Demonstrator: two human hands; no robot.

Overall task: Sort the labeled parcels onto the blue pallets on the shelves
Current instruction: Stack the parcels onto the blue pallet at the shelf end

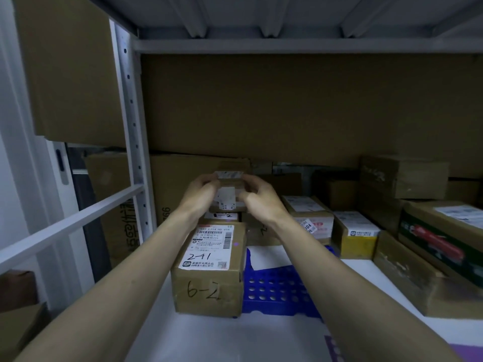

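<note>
A small brown parcel (229, 190) with white labels is held up inside the shelf bay. My left hand (200, 193) grips its left side and my right hand (260, 198) grips its right side. Below it sits another parcel (222, 216) marked in black pen. In front stands a bigger carton (209, 267) with a label reading 241 and "6-2" written on its face. That carton rests on the left part of a blue pallet (277, 291) with round holes. A white sheet (269, 256) lies on the pallet behind.
To the right stand labeled parcels (309, 218), a yellow-sided box (356, 237) and a long carton (423, 280) under a green and red box (444, 236). A tall carton (180, 178) fills the left rear. A white upright post (132, 105) bounds the bay; the shelf above (287, 45) is low.
</note>
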